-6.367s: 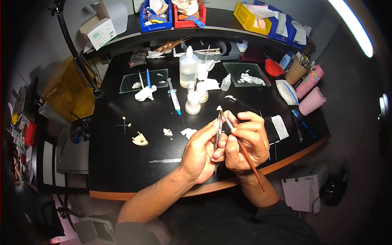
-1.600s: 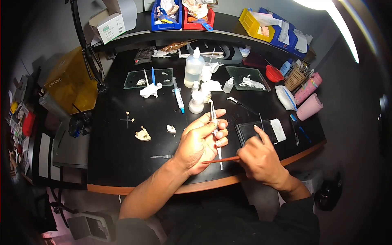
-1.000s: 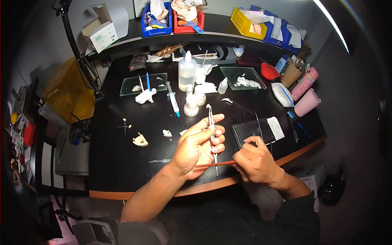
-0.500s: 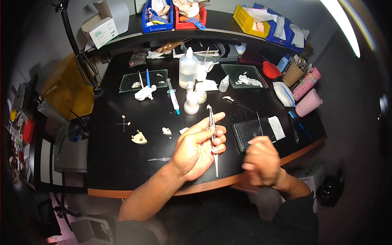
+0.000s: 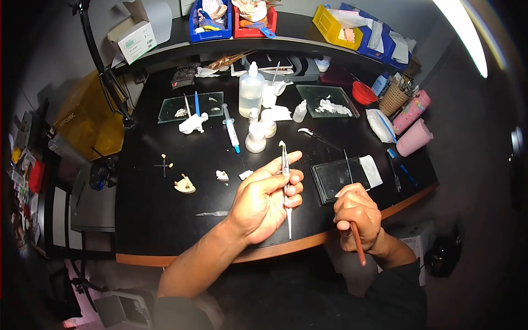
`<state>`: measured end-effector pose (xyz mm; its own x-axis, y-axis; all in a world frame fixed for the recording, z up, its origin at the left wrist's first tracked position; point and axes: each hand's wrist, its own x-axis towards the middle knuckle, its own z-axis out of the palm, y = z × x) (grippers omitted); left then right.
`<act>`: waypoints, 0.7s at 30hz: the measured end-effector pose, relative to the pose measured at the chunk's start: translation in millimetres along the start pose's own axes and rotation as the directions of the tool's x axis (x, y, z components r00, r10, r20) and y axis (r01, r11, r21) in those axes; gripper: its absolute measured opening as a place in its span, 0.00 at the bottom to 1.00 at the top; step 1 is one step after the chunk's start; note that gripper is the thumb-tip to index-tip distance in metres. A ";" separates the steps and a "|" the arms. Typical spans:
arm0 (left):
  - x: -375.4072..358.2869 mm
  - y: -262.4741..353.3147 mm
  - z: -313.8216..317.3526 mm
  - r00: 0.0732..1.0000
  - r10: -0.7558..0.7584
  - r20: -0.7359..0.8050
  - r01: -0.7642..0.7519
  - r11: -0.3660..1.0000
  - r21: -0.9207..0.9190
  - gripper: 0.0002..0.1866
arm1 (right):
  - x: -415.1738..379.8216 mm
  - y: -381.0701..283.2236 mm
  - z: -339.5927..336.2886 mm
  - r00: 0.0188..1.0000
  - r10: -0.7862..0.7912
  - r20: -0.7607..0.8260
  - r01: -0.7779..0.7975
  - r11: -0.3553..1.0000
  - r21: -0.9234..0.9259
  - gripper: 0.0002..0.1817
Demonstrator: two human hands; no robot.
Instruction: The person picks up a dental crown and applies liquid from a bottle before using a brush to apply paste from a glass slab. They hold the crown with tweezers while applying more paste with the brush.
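Observation:
My left hand point(image 5: 264, 198) is palm up, its fingers closed around slim metal tweezers point(image 5: 286, 190). At their upper end sits a small whitish tooth-shaped piece point(image 5: 282, 144). In my curled right hand point(image 5: 357, 214) is a brush-like tool with a reddish-brown handle point(image 5: 358, 245) pointing down toward me. Over the flat black tray point(image 5: 330, 179) a thin dark shaft point(image 5: 347, 164) runs up from the right hand's fingers. Left of my left wrist lies a metal carving tool point(image 5: 212, 213). Beyond it are a beige dental cast piece point(image 5: 185, 183) and a small white-and-pink piece point(image 5: 221, 175).
A clear squeeze bottle point(image 5: 251, 91) and white jar point(image 5: 256, 140) stand mid-table. Nearby are a syringe point(image 5: 230, 127) and glass slabs point(image 5: 327, 102) with white material. A pink tumbler point(image 5: 413, 137) and brush holder point(image 5: 397, 96) stand at right. Bins point(image 5: 256, 22) line the back shelf.
My right hand has turned and slowed beside the black tray, and the reddish-brown handle now shows below it. My left hand keeps the tweezers nearly still. The view has shifted slightly.

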<state>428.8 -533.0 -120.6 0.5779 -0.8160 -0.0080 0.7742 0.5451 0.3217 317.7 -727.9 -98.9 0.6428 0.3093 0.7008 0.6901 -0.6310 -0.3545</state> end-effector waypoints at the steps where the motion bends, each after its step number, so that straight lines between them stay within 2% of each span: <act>1: 0.7 0.5 0.4 1.000 -0.005 0.004 0.005 1.000 0.000 0.26 | 2.4 -0.6 0.9 0.988 -0.008 0.156 0.029 0.991 -0.129 0.10; 3: 1.9 -0.7 1.0 1.000 0.004 0.003 -0.004 1.000 0.011 0.26 | 4.9 0.7 3.0 0.896 0.073 0.438 0.086 0.939 -0.332 0.10; 6: 1.7 0.7 1.6 1.000 0.003 -0.002 -0.003 1.000 0.017 0.26 | 1.0 4.3 2.3 0.976 -0.014 0.218 0.051 0.985 -0.163 0.10; 7: 1.0 0.4 1.4 1.000 0.001 -0.007 -0.001 1.000 0.014 0.26 | 3.4 2.5 0.5 0.994 -0.048 0.097 0.056 0.995 -0.083 0.11; 8: -0.3 -0.3 0.9 1.000 0.004 -0.008 -0.004 1.000 0.008 0.26 | 0.4 0.7 0.4 0.997 -0.035 0.073 0.038 0.998 -0.047 0.10; 10: 0.8 -0.5 1.6 1.000 0.004 0.003 -0.004 1.000 0.003 0.26 | 4.0 -0.7 5.6 0.948 0.014 0.319 0.075 0.961 -0.266 0.09; 11: 1.6 -1.0 1.4 1.000 0.003 0.006 -0.003 1.000 0.006 0.26 | 3.1 0.7 5.4 0.887 0.100 0.451 0.061 0.942 -0.329 0.09; 14: 3.0 0.5 0.5 1.000 0.011 0.011 -0.012 1.000 0.008 0.26 | 0.5 6.6 0.4 0.972 -0.024 0.236 0.062 0.986 -0.154 0.10; 16: 1.2 0.2 0.9 1.000 0.005 0.003 -0.005 1.000 0.001 0.27 | -1.1 3.7 0.9 0.999 0.006 0.046 -0.009 0.998 0.058 0.09; 18: 1.7 -0.1 1.0 1.000 0.009 0.005 -0.009 1.000 0.010 0.27 | 5.0 1.1 0.9 0.958 0.021 0.286 0.030 0.984 -0.174 0.09; 19: 2.3 -1.0 0.4 1.000 0.014 0.005 -0.014 1.000 0.016 0.27 | 5.5 0.1 1.7 0.879 0.123 0.461 0.011 0.961 -0.278 0.09; 21: 2.0 -0.9 -0.3 1.000 0.013 0.003 -0.013 1.000 0.022 0.27 | 0.9 3.5 3.1 0.940 0.049 0.337 0.020 0.980 -0.198 0.09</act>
<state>429.4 -535.1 -121.2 0.5869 -0.8097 -0.0007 0.7609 0.5513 0.3421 321.8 -727.6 -101.4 0.7505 0.4995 0.4327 0.6230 -0.7532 -0.2112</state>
